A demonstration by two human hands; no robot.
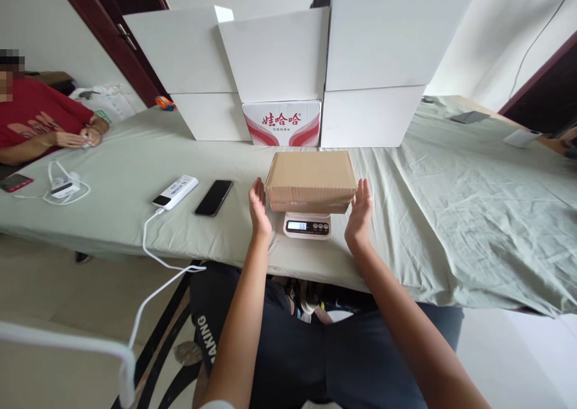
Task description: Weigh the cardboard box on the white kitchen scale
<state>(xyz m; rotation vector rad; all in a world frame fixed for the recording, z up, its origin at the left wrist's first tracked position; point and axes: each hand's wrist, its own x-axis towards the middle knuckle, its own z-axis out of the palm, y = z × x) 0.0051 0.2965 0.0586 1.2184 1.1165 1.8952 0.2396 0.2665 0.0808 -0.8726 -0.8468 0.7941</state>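
A closed brown cardboard box rests on a small white digital kitchen scale, whose lit display faces me and seems to read 66. My left hand is upright beside the box's left end, fingers stretched out and the palm turned toward it. At the right end, my right hand is held the same way, its fingers extended along the box's side. Whether either palm touches the cardboard I cannot tell. The box hides the scale's weighing plate.
White cartons form a wall behind the box, one with red printing. To the left lie a black phone and a white power bank with a white cable. A person in a red shirt sits at the green-clothed table.
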